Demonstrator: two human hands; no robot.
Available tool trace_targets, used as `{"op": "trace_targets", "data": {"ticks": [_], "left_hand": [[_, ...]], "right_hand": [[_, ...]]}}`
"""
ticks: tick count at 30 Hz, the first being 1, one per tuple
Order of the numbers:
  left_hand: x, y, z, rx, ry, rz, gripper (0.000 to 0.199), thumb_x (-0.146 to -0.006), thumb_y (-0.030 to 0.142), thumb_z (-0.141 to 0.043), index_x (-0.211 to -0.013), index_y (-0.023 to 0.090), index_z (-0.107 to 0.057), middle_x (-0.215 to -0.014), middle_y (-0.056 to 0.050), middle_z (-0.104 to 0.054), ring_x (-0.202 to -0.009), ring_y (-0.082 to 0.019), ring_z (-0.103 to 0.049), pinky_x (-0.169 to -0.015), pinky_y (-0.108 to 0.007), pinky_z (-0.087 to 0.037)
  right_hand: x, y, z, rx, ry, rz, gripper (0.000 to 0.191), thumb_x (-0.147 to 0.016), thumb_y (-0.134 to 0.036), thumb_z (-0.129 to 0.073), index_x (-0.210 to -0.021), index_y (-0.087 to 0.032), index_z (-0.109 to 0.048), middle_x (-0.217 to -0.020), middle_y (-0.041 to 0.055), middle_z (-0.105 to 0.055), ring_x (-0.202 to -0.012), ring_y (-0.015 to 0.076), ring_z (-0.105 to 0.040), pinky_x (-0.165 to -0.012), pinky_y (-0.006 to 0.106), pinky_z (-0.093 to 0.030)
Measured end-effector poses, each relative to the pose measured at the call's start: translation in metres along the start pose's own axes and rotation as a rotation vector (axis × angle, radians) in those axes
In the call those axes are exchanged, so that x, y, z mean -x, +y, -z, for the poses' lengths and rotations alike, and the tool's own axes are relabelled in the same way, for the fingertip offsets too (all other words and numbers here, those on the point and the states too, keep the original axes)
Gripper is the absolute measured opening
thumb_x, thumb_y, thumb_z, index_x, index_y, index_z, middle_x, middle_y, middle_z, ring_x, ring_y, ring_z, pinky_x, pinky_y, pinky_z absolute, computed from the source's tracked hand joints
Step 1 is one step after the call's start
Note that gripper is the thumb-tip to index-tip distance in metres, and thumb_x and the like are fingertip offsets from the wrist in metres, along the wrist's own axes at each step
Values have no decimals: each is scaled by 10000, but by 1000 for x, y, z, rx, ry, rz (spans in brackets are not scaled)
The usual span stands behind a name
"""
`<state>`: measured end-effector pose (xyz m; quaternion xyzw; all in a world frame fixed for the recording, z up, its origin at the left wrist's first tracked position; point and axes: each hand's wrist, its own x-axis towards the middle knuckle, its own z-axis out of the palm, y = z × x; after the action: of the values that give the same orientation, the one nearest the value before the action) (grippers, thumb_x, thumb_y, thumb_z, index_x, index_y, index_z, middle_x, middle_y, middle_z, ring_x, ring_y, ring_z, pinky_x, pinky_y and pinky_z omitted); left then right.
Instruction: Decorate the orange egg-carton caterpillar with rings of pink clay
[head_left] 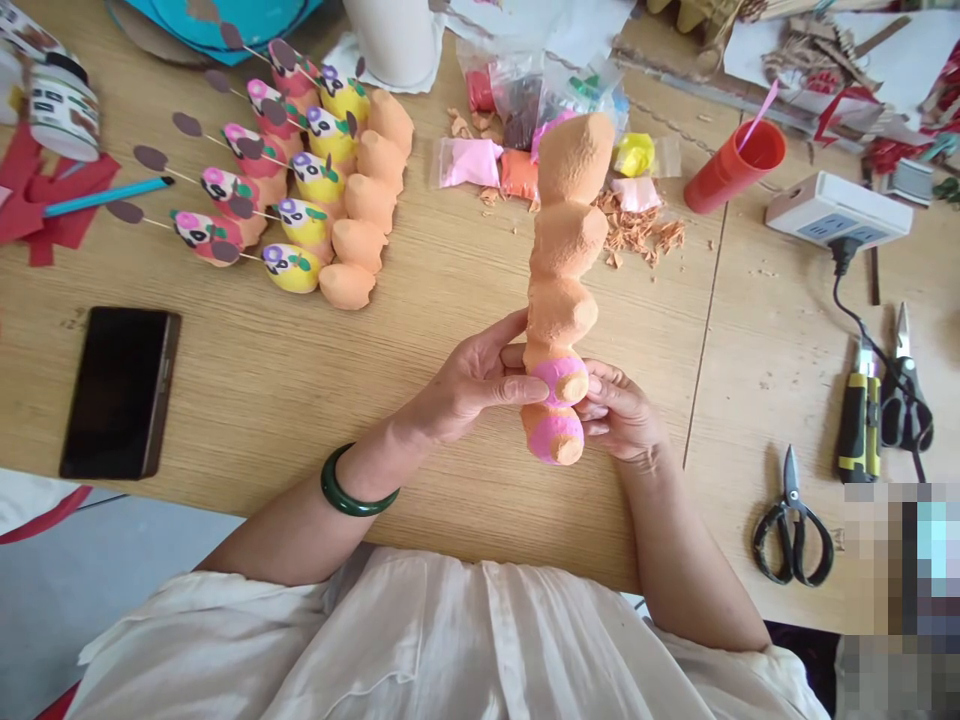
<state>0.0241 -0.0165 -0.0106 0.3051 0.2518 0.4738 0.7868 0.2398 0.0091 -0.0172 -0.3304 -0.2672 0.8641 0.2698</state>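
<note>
An orange egg-carton strip (564, 240) of several joined cups stands lengthwise over the table. Pink clay (546, 437) wraps the two cups nearest me, leaving their tips orange. My left hand (480, 380) grips the strip from its left side, thumb lying on the pink of the second-nearest cup. From the right, my right hand (626, 412) has its fingers closed against that same cup, and its fingertips are partly hidden behind it. Farther left lie a plain orange strip (370, 205) and painted rows with yellow cups (291, 268) and red cups (210, 235), bearing flower-like decorations and brown ovals on sticks.
Behind the strip are bags of coloured clay (471, 163) and orange shavings (645, 230). To the right are a red cup (735, 165), power strip (836, 212), scissors (793, 530), more scissors (906, 400) and a yellow-black cutter (860, 420). A phone (120, 392) lies left.
</note>
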Motion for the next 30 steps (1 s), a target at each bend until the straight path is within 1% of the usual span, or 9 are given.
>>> {"op": "trace_targets", "data": {"ticks": [4, 7, 9, 12, 15, 20, 25, 27, 30], "left_hand": [[-2, -2, 2, 61, -18, -12, 308, -869, 304, -936, -1114, 204, -776, -890, 1, -762, -782, -116, -718, -723, -200, -570], [-2, -1, 3, 56, -4, 14, 325, -836, 285, -945, -1107, 198, -788, -887, -5, -755, -783, -129, -700, -704, -215, -543], [-2, 0, 3, 48, 9, 43, 364, -802, 347, -957, -1094, 188, -807, -882, -13, -746, -790, -149, -686, -705, -245, -531], [-3, 2, 2, 45, 27, 83, 477, -786, 381, -959, -1213, 216, -824, -906, -8, -748, -812, -160, -680, -762, -286, -542], [-4, 3, 0, 46, 62, 59, 538, -786, 279, -964, -1304, 263, -817, -979, 0, -757, -842, -143, -680, -791, -287, -556], [-3, 2, -2, 30, 71, 68, 506, -769, 317, -942, -1258, 245, -834, -851, 17, -721, -760, -133, -646, -734, -274, -543], [-4, 3, -3, -6, 162, 91, 472, -729, 204, -909, -1191, 198, -818, -717, 62, -593, -628, -84, -507, -638, -236, -455], [-5, 2, -2, 3, 178, 96, 456, -751, 261, -923, -1186, 201, -802, -744, 61, -590, -661, -86, -530, -669, -233, -478], [-7, 0, -1, 58, 188, 130, 414, -807, 416, -920, -1149, 222, -791, -854, 26, -678, -792, -118, -635, -767, -254, -550]], "right_hand": [[1, 0, 0, 4, 11, 16, 350, -722, -448, -1038, -768, -202, -793, -529, -113, -353, -461, 17, -179, -388, 130, -148], [1, 0, 0, 43, -1, 41, 295, -738, -424, -1032, -787, -212, -833, -529, -100, -396, -469, 26, -238, -403, 143, -174], [2, 0, -1, 80, -4, 66, 275, -745, -414, -1027, -799, -209, -853, -531, -87, -450, -470, 27, -272, -407, 155, -190], [2, -1, -3, 161, 30, 85, 295, -732, -420, -1030, -824, -189, -870, -564, -53, -566, -471, 29, -327, -409, 174, -203], [2, -2, -4, 222, 71, 97, 344, -709, -451, -1032, -823, -170, -870, -584, -33, -614, -480, 38, -363, -412, 191, -202], [1, -1, -8, 258, 41, 120, 351, -715, -460, -1024, -794, -161, -857, -542, -51, -573, -474, 40, -350, -414, 200, -205], [-2, 1, -12, 314, 64, 127, 377, -726, -460, -1023, -784, -144, -826, -536, -67, -530, -476, 31, -333, -418, 200, -179], [-3, 1, -12, 257, 57, 115, 401, -721, -470, -1026, -777, -146, -798, -535, -84, -485, -472, 25, -303, -414, 193, -165], [-5, 2, -10, 150, 41, 99, 426, -732, -473, -1024, -757, -160, -736, -526, -121, -371, -459, 17, -222, -404, 180, -133]]}}
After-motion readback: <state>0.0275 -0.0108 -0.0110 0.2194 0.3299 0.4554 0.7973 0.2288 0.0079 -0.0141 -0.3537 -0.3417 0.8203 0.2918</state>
